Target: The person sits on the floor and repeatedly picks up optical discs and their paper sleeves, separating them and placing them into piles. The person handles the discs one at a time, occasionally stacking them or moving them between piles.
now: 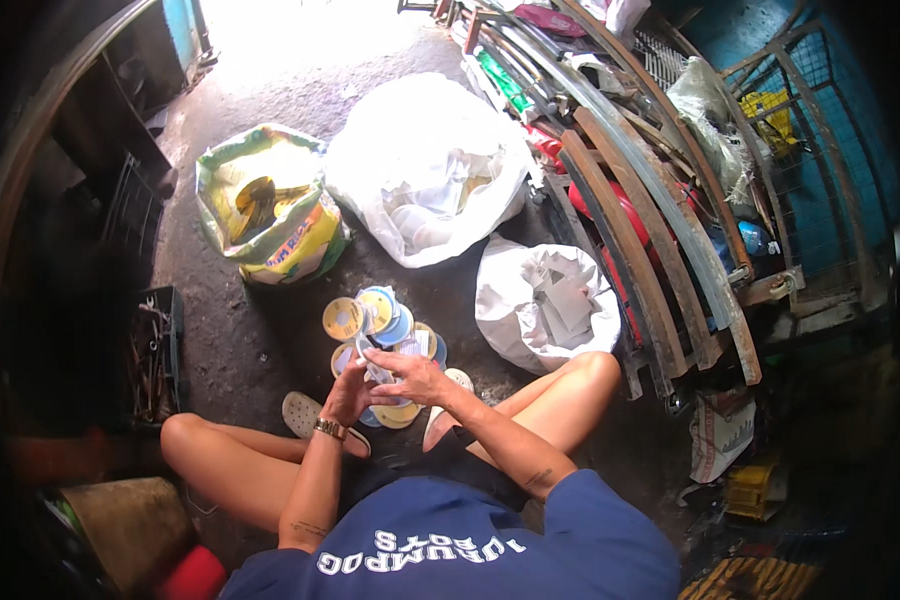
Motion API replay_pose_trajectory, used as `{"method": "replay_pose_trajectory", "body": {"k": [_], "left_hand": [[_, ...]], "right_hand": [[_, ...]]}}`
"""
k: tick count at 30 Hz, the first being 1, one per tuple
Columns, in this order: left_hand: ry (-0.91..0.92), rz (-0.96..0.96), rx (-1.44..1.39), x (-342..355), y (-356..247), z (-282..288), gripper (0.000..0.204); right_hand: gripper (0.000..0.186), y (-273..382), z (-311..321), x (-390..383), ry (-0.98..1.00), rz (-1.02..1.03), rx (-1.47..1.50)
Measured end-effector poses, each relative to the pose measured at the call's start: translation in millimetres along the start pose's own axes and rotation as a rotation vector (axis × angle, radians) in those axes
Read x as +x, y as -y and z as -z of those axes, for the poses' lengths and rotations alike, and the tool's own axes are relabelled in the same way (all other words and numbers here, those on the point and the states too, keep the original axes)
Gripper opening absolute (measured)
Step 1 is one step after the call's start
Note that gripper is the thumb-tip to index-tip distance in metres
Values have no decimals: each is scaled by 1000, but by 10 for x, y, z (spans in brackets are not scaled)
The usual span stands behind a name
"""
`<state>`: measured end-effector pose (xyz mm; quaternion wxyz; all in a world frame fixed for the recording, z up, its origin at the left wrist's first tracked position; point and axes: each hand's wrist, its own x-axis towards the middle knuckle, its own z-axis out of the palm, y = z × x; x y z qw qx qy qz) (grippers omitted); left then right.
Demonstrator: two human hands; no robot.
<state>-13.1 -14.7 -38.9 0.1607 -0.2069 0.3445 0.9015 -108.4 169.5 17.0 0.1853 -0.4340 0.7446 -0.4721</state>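
Observation:
Between my bent legs, my left hand (pixel 346 396) and my right hand (pixel 417 379) meet over a pile of round spools (pixel 344 318) with yellow and blue faces. Both hands close around a pale piece (pixel 363 345) that looks like a spool turned edge-on; fingers hide most of it. Beyond my fingertips, other spools lie stacked and overlapping, one with a light blue rim (pixel 398 327). More yellow discs (pixel 397 413) show beneath my hands. A watch (pixel 330 428) is on my left wrist.
Ahead stand a printed sack (pixel 300 255) holding dark yellowish pieces, a large white bag (pixel 430 190) of clear plastic, and a smaller white sack (pixel 500 310) of pale scraps. Long metal bars (pixel 630 190) crowd the right. A dark crate (pixel 160 340) of tools sits left.

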Motion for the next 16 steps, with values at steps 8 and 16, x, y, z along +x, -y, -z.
{"method": "replay_pose_trajectory", "body": {"k": [8,16], "left_hand": [[-36,-149,-307,-36,140,-245,78],[109,-189,-357,-136,-80,-401,93]], "right_hand": [[79,128,82,-93,154,-141,-16],[57,0,269,-180,72,-424,793]]}}
